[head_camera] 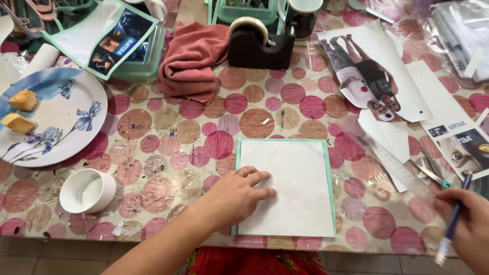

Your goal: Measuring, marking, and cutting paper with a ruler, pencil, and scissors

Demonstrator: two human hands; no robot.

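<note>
A person's left hand [235, 196] lies flat, fingers spread a little, on the left part of a square white card with a mint-green border [293, 188], pressing it to the table; a ring shows on one finger; the right hand [466, 224], at the lower right edge of the view, is closed around a blue pen [455, 224] and a clear plastic ruler [392, 163] that slants up and left toward the card's right edge, blurred. The card sits near the table's front edge on a tablecloth of pink and brown dots [204, 137]; left of the forearm stands a small white cup [86, 190]; beyond it, a flowered plate [61, 119] carries two yellow pieces of food; further back lie a crumpled pink towel [192, 58] and a black tape dispenser [259, 45]; to the right, paper cut-outs of figures [369, 76] and printed cards [466, 147] are scattered.
</note>
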